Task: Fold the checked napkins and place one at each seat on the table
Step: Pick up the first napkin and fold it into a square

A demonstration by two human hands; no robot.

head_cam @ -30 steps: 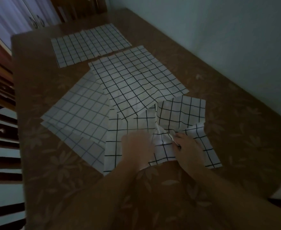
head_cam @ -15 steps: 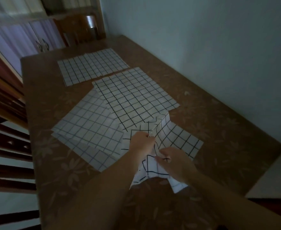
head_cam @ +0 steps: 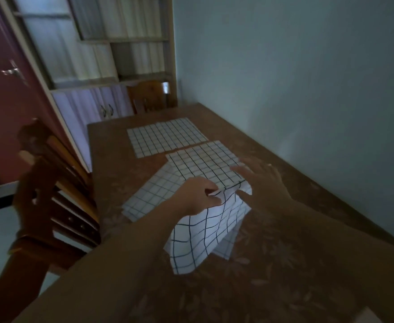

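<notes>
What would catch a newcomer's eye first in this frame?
The white napkin with a bold black grid, lifted off the brown floral-patterned table near its front, pinched at its top edge by the left hand. Right beside it the right hand hovers with fingers spread. Behind them more white checked napkins lie flat, overlapping, with one separate checked napkin toward the far end.

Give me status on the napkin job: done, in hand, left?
Done: one napkin lies apart at the table's far end. In hand: the left hand pinches a hanging napkin; the right hand is open beside it. Left: overlapping flat napkins still unplaced.
</notes>
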